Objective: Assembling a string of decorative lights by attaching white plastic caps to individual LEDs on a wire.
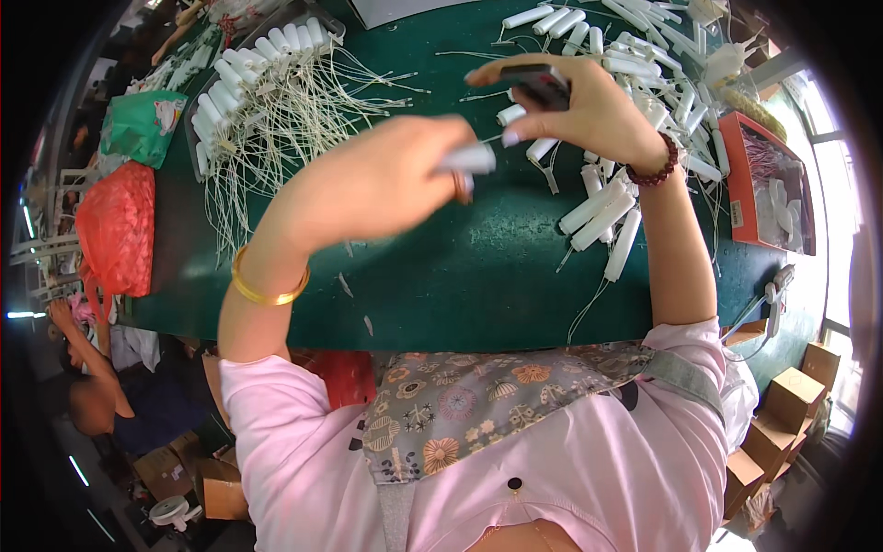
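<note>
Blurred by motion, my left hand (368,179) is closed around a white cylinder (469,158) whose end sticks out past the fingers. My right hand (598,110) faces it, holding a small black handheld device (538,85) between the fingers and palm, with the thumb pointing toward the left hand. A short thin lead shows between the white cylinder and the right thumb. Below the right hand, several loose white cylinders (607,221) with thin wires lie on the green table (441,285). What the left fingertips touch is hidden.
At the far left a tray (195,152) holds rows of white cylinders, their wires spilling onto the table. Green (143,127) and red (118,230) plastic bags stand beside it. An orange-red box (750,184) of parts sits on the right. Another person (101,396) is at lower left.
</note>
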The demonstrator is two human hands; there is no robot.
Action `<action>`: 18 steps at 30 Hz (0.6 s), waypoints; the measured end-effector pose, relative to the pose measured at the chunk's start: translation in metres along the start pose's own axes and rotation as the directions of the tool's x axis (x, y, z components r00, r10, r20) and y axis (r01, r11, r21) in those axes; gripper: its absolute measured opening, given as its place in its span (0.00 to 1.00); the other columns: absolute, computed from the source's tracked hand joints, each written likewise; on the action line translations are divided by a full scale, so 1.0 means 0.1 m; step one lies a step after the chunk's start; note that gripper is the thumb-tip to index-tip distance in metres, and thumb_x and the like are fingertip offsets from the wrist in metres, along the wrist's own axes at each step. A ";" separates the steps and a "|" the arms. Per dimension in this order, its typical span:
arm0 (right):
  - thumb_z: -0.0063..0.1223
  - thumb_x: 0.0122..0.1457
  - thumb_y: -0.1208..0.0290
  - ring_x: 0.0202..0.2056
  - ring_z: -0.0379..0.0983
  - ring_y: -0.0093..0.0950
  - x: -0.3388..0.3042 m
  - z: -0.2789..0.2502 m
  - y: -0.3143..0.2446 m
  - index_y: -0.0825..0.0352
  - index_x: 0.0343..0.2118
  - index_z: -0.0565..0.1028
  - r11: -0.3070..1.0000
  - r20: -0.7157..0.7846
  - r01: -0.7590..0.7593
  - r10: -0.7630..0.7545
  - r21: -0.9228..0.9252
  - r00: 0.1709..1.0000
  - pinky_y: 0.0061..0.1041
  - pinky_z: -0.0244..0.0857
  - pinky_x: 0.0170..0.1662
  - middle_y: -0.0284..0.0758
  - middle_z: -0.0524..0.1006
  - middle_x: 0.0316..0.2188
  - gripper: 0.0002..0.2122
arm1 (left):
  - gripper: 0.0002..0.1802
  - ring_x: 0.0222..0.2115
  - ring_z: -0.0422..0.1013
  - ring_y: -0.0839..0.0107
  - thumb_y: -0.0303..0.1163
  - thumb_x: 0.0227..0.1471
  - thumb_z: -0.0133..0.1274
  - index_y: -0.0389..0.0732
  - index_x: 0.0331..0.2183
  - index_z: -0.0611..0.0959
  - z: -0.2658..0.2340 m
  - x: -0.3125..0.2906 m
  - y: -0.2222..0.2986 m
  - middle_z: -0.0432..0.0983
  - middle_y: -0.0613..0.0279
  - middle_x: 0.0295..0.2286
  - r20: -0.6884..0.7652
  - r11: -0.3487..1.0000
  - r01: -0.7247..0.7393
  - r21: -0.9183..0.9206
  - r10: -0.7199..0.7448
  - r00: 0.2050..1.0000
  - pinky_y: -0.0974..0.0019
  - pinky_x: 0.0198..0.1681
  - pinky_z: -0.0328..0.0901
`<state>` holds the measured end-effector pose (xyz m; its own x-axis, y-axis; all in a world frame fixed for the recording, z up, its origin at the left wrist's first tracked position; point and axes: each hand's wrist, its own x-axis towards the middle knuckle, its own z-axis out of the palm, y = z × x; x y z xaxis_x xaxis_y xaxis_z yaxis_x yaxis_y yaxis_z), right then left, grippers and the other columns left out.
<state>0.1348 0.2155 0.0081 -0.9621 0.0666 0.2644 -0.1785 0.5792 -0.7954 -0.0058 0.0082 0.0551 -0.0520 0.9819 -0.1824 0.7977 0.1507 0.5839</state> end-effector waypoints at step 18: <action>0.73 0.48 0.63 0.35 0.76 0.26 0.02 0.28 -0.11 0.66 0.47 0.79 0.987 0.140 -0.071 0.090 -0.142 0.986 0.24 0.71 0.45 0.38 0.82 0.38 0.24 | 0.11 0.28 0.75 0.49 0.31 0.52 0.52 0.35 0.32 0.85 -0.21 -0.09 0.02 0.78 0.46 0.25 -0.015 0.991 0.034 0.126 -0.032 0.999 0.55 0.33 0.67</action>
<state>0.1288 0.1869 0.0024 -0.9936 0.0047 0.1126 -0.0792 0.6823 -0.7268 -0.0170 0.0025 0.0745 -0.0866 0.9780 -0.1895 0.8648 0.1683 0.4730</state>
